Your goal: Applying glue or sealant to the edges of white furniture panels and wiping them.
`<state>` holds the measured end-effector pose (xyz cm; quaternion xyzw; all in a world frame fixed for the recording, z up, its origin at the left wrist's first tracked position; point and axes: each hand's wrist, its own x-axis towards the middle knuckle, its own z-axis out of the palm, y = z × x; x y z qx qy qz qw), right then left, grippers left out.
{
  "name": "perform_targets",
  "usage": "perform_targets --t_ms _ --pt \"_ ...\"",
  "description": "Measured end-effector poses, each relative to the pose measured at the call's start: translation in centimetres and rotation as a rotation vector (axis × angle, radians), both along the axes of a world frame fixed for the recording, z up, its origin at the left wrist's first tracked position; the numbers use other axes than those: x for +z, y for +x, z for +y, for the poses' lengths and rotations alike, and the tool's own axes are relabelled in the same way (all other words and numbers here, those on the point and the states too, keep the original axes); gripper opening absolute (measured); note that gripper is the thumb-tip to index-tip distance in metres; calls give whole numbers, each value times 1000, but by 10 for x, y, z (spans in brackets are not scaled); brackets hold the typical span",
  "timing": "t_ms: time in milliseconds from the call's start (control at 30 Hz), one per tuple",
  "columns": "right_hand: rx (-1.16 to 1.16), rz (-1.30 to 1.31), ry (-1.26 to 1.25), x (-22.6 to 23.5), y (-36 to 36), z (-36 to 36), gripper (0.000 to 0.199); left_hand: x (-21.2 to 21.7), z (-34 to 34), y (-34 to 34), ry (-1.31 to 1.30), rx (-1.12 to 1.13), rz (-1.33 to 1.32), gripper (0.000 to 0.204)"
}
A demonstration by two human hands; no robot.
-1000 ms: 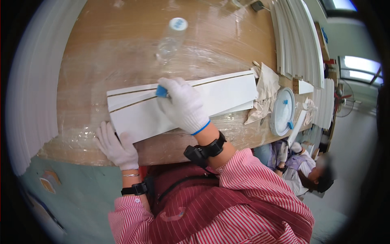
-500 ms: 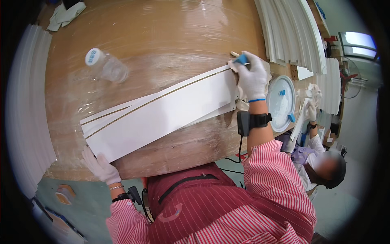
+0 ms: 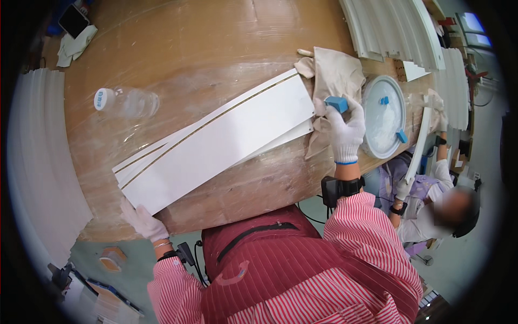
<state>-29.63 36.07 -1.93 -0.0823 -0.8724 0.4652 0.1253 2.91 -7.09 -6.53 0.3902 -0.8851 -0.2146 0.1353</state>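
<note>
A long white panel (image 3: 226, 129) with a thin brown-gold line near its far edge lies slantwise on the film-covered table. Another white panel (image 3: 275, 137) shows partly from beneath it. Gloved in white, my left hand (image 3: 143, 221) rests against the near left corner of the panel, fingers stretched. My right hand (image 3: 345, 124), also gloved, pinches a small blue block (image 3: 337, 103), perhaps a sponge, just beyond the panel's right end. Under and around that hand spreads a beige cloth (image 3: 337, 70). Right of it stands a round white tub lid or tray (image 3: 372, 146) holding whitish material and small blue pieces.
A clear bottle with a white cap (image 3: 129, 102) lies at the left. Stacks of white panels stand at the left edge (image 3: 40, 156) and far right (image 3: 377, 29). At the right, a co-worker (image 3: 426, 200) handles a white strip. A pale cloth (image 3: 78, 46) lies far left.
My right hand has moved off the panel's far right corner, nearer to me and over the cloth, still gripping the blue block. The view has shifted. My left hand stays at the panel's corner.
</note>
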Motion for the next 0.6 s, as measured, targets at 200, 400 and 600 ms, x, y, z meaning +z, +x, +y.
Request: perform_targets --t_ms 200,400,600 --pt "69 21 -20 -15 56 -46 47 5 -16 7 82 -55 13 50" --pt "380 211 132 -14 145 -132 48 19 -68 -20 488 -36 235 49" --pt "-18 44 -121 -21 181 -183 47 26 -104 -45 542 -454 41 44"
